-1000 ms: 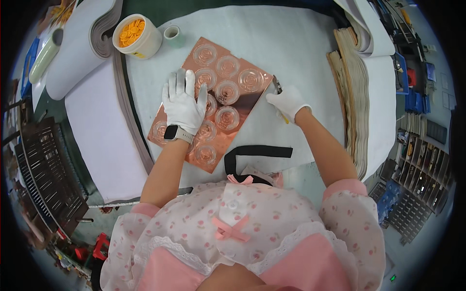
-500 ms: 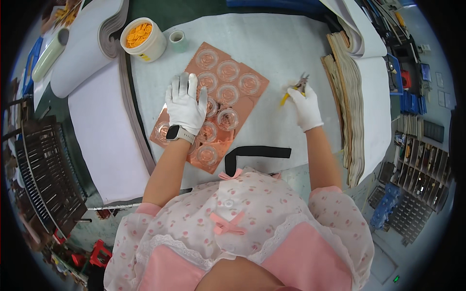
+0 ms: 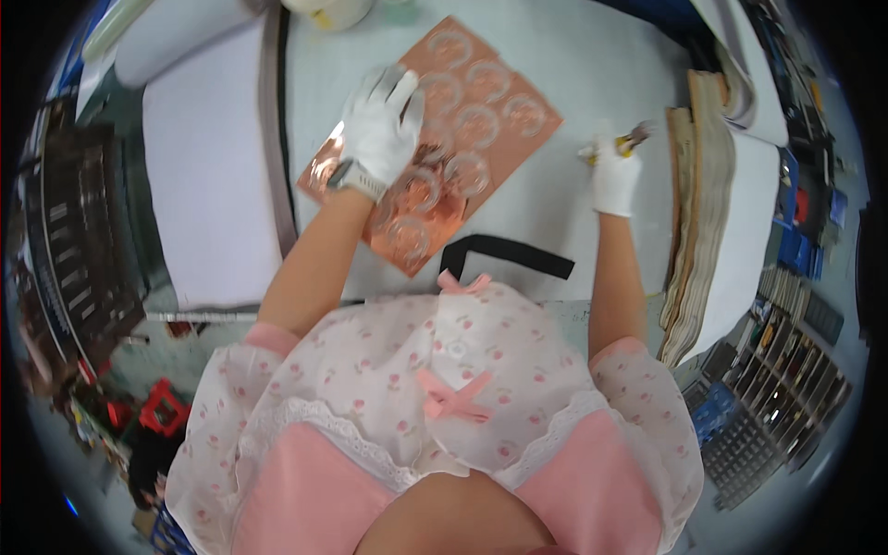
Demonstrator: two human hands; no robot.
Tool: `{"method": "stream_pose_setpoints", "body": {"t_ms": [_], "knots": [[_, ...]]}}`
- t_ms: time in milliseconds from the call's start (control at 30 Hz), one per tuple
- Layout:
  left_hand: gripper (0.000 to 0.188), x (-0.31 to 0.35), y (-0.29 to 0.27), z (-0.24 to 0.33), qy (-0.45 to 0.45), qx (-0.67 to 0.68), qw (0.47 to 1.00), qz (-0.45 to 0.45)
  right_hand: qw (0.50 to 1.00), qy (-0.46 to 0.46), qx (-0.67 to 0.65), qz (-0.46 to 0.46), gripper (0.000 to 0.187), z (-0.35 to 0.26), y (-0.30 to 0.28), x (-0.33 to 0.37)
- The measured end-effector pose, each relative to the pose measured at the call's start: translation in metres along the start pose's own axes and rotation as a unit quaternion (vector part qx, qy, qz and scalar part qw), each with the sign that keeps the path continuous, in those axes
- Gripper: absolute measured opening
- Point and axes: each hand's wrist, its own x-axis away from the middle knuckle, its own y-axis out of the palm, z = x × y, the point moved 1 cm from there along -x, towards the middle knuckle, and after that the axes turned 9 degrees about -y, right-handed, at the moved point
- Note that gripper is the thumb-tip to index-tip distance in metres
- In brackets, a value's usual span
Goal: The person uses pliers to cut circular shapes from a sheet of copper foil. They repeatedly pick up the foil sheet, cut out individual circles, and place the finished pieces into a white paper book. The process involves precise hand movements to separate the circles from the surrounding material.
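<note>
Centrally, copper-coloured sheet (image 3: pixel 504 158): beneath the left hand (image 3: pixel 381 128), well apart from the right hand (image 3: pixel 614 187); clear round forms (image 3: pixel 476 126) in rows across it.
Left hand: palm down, fingers slightly parted, gripping nothing; presumably steadies the sheet against sliding.
Right hand: closed around yellow-handled pliers (image 3: pixel 636 138); held off the sheet, perhaps to keep the tips away.
White tub (image 3: pixel 342 11): beyond the left hand; top cut off, contents not visible.
Black strap (image 3: pixel 516 252): nearer the body, between the hands.
Layered stack (image 3: pixel 708 194): right of the right hand.
</note>
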Motion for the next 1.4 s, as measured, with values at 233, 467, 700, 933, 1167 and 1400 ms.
{"method": "stream_pose_setpoints", "body": {"t_ms": [233, 467, 700, 933, 1167, 1400], "knots": [[0.035, 0.056, -0.057, -0.012, -0.309, 0.089, 0.947, 0.024, 0.949, 0.045, -0.039, -0.310, 0.019, -0.046, 0.021, 0.089], [0.031, 0.174, -0.088, 0.000, -0.583, 0.487, 0.650, -0.018, 0.842, 0.076, 0.122, -0.520, 0.036, -0.030, 0.041, 0.157], [0.040, 0.192, -0.101, 0.036, -0.650, 0.521, 0.538, -0.128, 0.633, -0.052, 0.393, -0.665, 0.067, -0.055, 0.054, 0.150], [0.044, 0.178, -0.075, 0.029, -0.609, 0.496, 0.591, -0.185, 0.577, -0.086, 0.415, -0.698, 0.083, -0.056, 0.065, 0.145], [0.043, 0.166, -0.072, 0.028, -0.603, 0.434, 0.633, -0.217, 0.608, -0.085, 0.399, -0.681, 0.076, -0.064, 0.067, 0.140], [0.042, 0.166, -0.072, 0.025, -0.599, 0.425, 0.639, -0.230, 0.640, -0.058, 0.379, -0.666, 0.065, -0.067, 0.068, 0.136]]}}
